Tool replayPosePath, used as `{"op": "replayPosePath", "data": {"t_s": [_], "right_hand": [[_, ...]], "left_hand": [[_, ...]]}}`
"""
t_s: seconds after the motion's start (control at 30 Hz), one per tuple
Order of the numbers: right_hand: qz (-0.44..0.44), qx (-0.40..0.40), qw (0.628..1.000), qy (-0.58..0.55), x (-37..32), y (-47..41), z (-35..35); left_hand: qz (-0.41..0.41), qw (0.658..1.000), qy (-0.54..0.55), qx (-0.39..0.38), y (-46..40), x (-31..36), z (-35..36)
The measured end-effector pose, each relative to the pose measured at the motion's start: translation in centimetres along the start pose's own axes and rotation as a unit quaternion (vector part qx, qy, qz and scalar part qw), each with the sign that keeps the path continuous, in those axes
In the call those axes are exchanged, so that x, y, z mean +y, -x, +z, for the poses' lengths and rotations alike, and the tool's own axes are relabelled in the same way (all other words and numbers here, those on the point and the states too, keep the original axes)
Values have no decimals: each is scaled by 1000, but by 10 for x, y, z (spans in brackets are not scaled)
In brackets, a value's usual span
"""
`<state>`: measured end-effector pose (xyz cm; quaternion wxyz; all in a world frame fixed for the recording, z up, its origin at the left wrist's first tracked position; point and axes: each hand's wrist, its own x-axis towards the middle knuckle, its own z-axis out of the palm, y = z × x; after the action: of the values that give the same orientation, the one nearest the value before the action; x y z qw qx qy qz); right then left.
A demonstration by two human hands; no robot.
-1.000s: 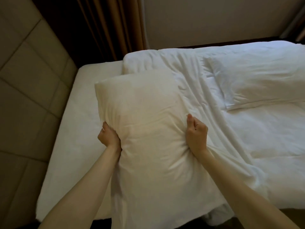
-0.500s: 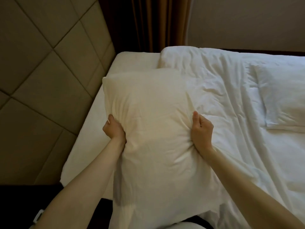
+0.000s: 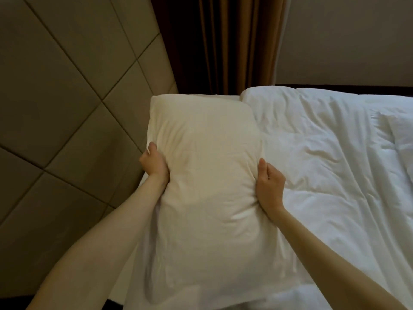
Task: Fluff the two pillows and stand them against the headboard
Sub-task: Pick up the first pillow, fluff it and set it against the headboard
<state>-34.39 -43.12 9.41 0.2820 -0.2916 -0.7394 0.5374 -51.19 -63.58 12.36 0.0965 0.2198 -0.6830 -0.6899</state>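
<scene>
Nearest: two bare forearms, entering from the lower corners and converging on a pillow.

Left hand (image 3: 154,164): clamped on the pillow's left long edge, thumb on top, fingers tucked behind the fabric; the case puckers inward at the grip.

Right hand (image 3: 270,186): clamped on the right long edge, thumb lying along the front face, fingers curled behind; creases radiate from the grip.

Pillow (image 3: 205,175): cream-white case, held lengthwise away from the person between both hands, pinched narrow at its waist. Its near end hangs low over the bed's near edge; its far end reaches close to the headboard. Whether it rests on the mattress or is lifted clear cannot be told.

Duvet (image 3: 324,175): white, rumpled, covering the bed to the right of the pillow, touching its right side.

Second pillow (image 3: 400,130): white, lying flat on the duvet at the right frame edge, only partly in view, well apart from the headboard.

Headboard (image 3: 67,108): beige padded panels with diagonal seams, filling the left.

Curtain (image 3: 232,45): brown, pleated, behind the bed.

Wall (image 3: 346,41): plain, pale, far right.
</scene>
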Motion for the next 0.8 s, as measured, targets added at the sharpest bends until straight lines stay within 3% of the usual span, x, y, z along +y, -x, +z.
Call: {"op": "replayPosePath", "data": {"t_s": [0.27,0.43,0.67,0.8], "right_hand": [[-12,23,1000,-6,-35,-54,114],[-34,-5,999,-10,-58,-105,176],[-114,-31,993,27,-73,-176,236],[-113,-33,993,33,-77,-211,264]], "left_hand": [[75,996,-9,-44,-132,62,45],[119,990,0,-76,-203,110,81],[229,968,-13,-102,-278,160,139],[267,958,-34,-100,-310,186,175]]}}
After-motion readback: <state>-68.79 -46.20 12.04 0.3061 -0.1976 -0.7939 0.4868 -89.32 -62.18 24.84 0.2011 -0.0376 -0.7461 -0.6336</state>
